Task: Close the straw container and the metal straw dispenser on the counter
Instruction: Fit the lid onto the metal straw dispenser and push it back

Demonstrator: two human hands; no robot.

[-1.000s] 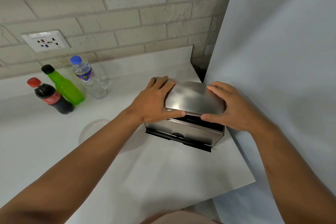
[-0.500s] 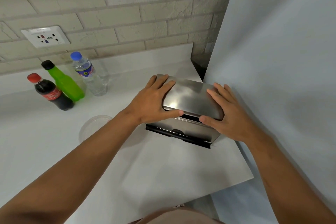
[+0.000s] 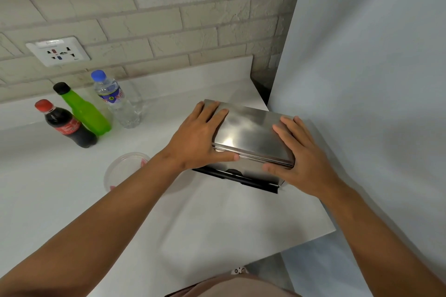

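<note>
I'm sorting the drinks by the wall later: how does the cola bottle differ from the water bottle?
The cola bottle holds dark liquid under a red cap; the water bottle is clear with a blue cap. The cola bottle's label is red, the water bottle's blue. The cola bottle stands left of the green bottle and farther from the wall; the water bottle stands right of it, closer to the wall. Both are capped and stand on the counter.

Left hand [image 3: 196, 140] and right hand [image 3: 304, 159] press on the metal straw dispenser [image 3: 251, 131].
</note>
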